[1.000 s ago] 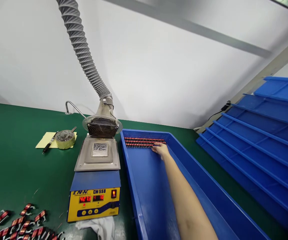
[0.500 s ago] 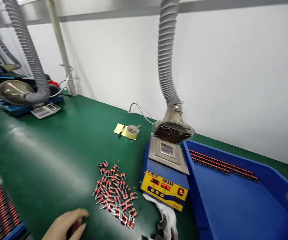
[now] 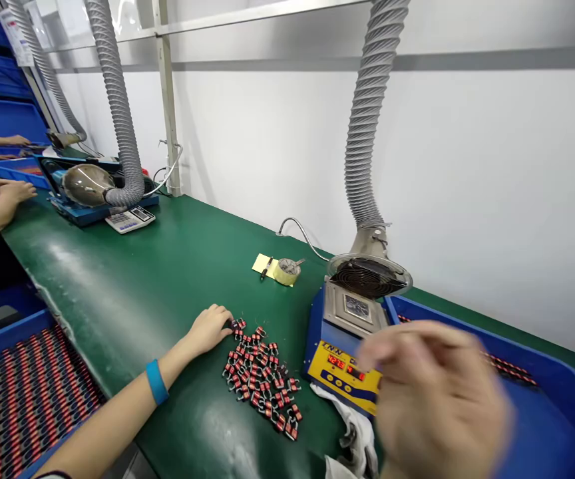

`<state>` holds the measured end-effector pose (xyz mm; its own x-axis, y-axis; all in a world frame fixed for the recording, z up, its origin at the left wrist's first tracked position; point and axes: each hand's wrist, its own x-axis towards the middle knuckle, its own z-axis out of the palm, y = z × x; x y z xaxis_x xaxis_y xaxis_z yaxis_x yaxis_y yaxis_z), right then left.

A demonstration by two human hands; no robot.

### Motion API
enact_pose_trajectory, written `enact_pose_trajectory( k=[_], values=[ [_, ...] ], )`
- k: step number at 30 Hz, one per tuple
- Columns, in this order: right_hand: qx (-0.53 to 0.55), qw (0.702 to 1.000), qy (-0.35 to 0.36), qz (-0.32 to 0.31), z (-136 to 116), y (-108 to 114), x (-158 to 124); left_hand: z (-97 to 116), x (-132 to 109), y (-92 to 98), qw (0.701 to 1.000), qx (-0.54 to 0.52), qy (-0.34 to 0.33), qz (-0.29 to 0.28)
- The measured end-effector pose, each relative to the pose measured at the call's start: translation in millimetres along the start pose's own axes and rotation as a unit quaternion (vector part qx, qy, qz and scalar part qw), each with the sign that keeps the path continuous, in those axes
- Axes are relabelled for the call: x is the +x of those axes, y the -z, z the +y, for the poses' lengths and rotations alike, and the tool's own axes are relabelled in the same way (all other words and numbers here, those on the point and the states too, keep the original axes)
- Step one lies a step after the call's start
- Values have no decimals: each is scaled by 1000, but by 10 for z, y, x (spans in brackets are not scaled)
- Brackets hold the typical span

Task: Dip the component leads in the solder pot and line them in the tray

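A pile of small red coils with bent silvery wire ends (image 3: 260, 379) lies on the green table (image 3: 192, 246). My left hand (image 3: 211, 329), with a blue band on its wrist, is at the pile's upper left edge, its fingers closed on a coil there. My right hand (image 3: 432, 392) is smeared by motion in front of the blue and yellow solder pot (image 3: 340, 372). It hides part of the pot's panel, and whether it holds anything cannot be made out. A funnel-shaped fume hood (image 3: 370, 273) hangs over the back of the pot.
A blue tray (image 3: 542, 426) with rows of coils stands right of the pot; another tray (image 3: 30, 392) full of coil rows is at lower left. A white cloth (image 3: 360, 426), tape roll (image 3: 287, 271), pen (image 3: 266, 267) and calculator (image 3: 130, 219) lie about. Co-workers' hands (image 3: 15, 193) are at far left.
My left hand has moved from the near edge up to the coil pile. My right hand has come in from the far right to before the pot. The view has shifted left.
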<state>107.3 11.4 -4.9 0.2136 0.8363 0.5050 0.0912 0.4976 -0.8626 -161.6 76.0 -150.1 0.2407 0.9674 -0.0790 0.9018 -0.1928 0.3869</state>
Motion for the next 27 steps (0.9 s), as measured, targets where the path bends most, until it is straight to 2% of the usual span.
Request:
enact_pose_trajectory(
  k=[2, 4, 7, 12, 16, 18, 20, 22, 24, 27],
  values=[
    [-16, 990, -60, -123, 116, -229, -204, -61, 14, 31, 1000, -5, 10, 3],
    [-35, 968, -129, -213, 258, -336, -301, -123, 6, 83, 1000, -10, 20, -5],
    [-53, 949, -173, -257, 385, -326, -308, -149, -24, 140, 999, -13, 36, -25],
    [-57, 952, -162, -254, 325, -99, -300, 22, -40, 63, 998, -17, 55, -34],
    [-64, 956, -153, -242, 254, 85, -324, 113, 12, -50, 998, -9, 69, -4],
    [-61, 957, -150, -239, 240, 143, -321, 115, 21, -32, 997, -19, 73, 12],
    [-55, 960, -147, -232, 248, 162, -304, 155, -4, 73, 997, -46, 64, 24],
    [-40, 960, -156, -229, 282, 135, -278, 303, -66, 258, 995, -90, 31, 31],
    [-14, 961, -180, -208, 334, 74, -249, 586, -153, 479, 988, -144, -39, 35],
    [86, 958, -236, -138, 395, -5, -216, 1143, -285, 749, 962, -200, -181, 35]
  ],
)
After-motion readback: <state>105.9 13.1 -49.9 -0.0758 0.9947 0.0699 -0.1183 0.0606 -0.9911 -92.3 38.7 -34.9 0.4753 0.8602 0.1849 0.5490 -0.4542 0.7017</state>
